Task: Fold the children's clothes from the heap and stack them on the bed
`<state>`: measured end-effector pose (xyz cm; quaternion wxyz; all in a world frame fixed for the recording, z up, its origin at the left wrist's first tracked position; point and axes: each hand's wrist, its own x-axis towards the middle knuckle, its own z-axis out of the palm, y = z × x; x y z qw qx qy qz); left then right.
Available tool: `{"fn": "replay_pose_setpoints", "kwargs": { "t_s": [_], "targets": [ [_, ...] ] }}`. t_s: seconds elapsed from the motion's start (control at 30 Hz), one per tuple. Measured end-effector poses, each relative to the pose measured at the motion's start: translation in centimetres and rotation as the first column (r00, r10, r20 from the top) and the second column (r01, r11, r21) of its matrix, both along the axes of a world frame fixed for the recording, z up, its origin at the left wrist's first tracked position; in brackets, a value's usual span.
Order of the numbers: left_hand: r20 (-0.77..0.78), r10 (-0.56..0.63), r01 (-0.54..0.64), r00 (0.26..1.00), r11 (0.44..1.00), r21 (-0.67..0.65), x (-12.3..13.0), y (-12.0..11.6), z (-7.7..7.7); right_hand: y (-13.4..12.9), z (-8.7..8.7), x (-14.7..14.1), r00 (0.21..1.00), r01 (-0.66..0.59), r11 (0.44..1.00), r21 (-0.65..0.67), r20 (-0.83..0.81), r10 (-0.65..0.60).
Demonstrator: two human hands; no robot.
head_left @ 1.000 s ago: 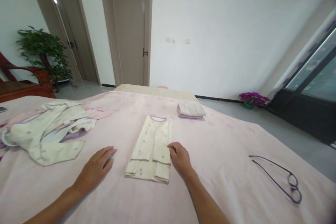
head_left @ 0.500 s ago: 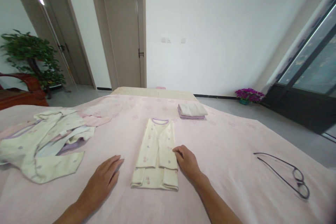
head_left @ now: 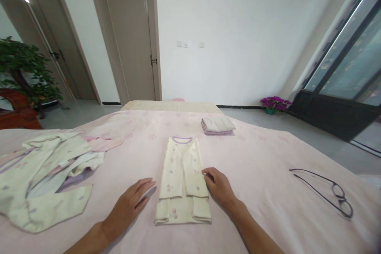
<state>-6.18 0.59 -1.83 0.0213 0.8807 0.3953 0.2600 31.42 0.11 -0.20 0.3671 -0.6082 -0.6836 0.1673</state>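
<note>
A cream long-sleeved baby shirt point(head_left: 174, 170) with a purple neckline and small printed motifs lies flat in front of me. Its sides and sleeves are folded inward, and the neck points away. On its right edge, my right hand point(head_left: 219, 185) has its fingers curled and closed at the fabric, with the fingertips partly hidden. My left hand point(head_left: 131, 203) is open just left of the shirt, fingers stretched toward it and holding nothing. Farther off, a small folded stack of cloth point(head_left: 218, 125), cream over purple, rests on the pink bed cover point(head_left: 253, 190).
Rumpled baby clothes point(head_left: 53, 178) in cream, pink and purple lie in a heap at the left. Black-framed glasses point(head_left: 327, 190) rest at the right. Beyond the far edge are doors, a white wall and purple flowers point(head_left: 275, 104) on the floor.
My left hand has come right, closer to the shirt's left edge. My right hand stays at the right edge. The view has turned slightly, and the shirt keeps its folds.
</note>
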Motion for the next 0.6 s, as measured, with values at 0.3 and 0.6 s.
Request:
{"fn": "replay_pose_setpoints", "kwargs": {
  "t_s": [0.3,0.6],
  "targets": [
    [-0.069,-0.316,0.321,0.946,0.944,0.083,1.5,3.4,0.5,-0.1,-0.2,-0.2,0.998,0.041,0.999,0.019,0.037,-0.041],
    [-0.012,-0.366,0.365,0.930,0.921,0.136,2.7,3.7,0.7,-0.1,-0.2,-0.3,0.997,0.070,0.997,0.013,0.045,-0.070]
  ]
}}
